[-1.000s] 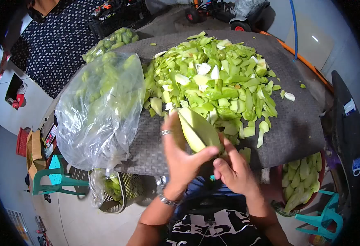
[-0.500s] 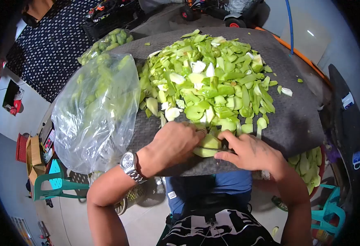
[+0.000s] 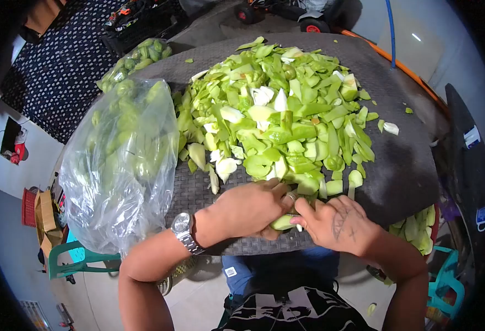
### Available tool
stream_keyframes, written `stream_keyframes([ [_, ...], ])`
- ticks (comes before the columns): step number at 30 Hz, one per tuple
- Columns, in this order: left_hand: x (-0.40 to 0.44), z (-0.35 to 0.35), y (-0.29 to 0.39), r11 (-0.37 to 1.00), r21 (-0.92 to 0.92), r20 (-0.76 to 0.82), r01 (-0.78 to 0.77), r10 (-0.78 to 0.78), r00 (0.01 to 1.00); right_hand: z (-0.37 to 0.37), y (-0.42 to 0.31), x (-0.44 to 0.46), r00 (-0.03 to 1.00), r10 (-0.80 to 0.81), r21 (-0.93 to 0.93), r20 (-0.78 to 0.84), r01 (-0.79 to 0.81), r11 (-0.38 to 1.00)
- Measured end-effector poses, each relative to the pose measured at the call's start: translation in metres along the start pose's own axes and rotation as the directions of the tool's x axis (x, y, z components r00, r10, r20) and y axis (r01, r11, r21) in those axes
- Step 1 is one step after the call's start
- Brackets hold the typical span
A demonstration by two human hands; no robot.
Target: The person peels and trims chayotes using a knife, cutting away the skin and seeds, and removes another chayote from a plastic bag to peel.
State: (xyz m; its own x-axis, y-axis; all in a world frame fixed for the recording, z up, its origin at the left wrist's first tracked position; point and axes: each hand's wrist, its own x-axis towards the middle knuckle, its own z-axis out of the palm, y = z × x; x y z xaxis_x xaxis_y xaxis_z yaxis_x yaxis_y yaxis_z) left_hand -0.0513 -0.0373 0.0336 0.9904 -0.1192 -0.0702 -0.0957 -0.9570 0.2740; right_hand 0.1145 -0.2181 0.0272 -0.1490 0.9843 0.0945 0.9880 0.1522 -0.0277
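Observation:
At the near edge of the table, my left hand (image 3: 251, 207) is closed around a pale green chayote (image 3: 281, 223), only part of which shows between the hands. My right hand (image 3: 339, 225) is pressed up against it, fingers curled on a small knife whose blade is nearly all hidden now. Just beyond both hands lies a large heap of cut chayote pieces and peelings (image 3: 303, 129), with some white bits among the green. Left of the heap, a clear plastic bag (image 3: 124, 171) holds several whole chayotes.
The dark woven-patterned tabletop (image 3: 402, 165) carries everything. Another bag of chayotes (image 3: 137, 60) sits at its far left edge. Below the right edge is a container of pale green pieces (image 3: 416, 231). Teal chairs (image 3: 68, 259) stand on the floor at both sides.
Both hands have shifted slightly toward me and right with the chayote. My right hand has turned and closed in on the left, covering the knife blade seen before.

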Motion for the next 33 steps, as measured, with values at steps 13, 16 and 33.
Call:
stream_keyframes([
  [13,-0.004,0.027,-0.01,0.986,-0.153,-0.351,-0.068,0.01,0.936,0.015,0.008,0.01,0.986,0.036,0.047,0.16,-0.044,0.998],
  [16,-0.008,0.032,-0.001,0.996,-0.01,-0.444,-0.083,0.07,0.893,0.013,0.005,0.007,0.978,0.06,0.167,0.201,-0.095,0.981],
  [33,-0.053,0.046,0.053,0.977,-0.055,-0.4,0.208,-0.212,0.891,-0.005,0.017,0.007,0.765,0.3,0.671,0.57,-0.644,0.368],
])
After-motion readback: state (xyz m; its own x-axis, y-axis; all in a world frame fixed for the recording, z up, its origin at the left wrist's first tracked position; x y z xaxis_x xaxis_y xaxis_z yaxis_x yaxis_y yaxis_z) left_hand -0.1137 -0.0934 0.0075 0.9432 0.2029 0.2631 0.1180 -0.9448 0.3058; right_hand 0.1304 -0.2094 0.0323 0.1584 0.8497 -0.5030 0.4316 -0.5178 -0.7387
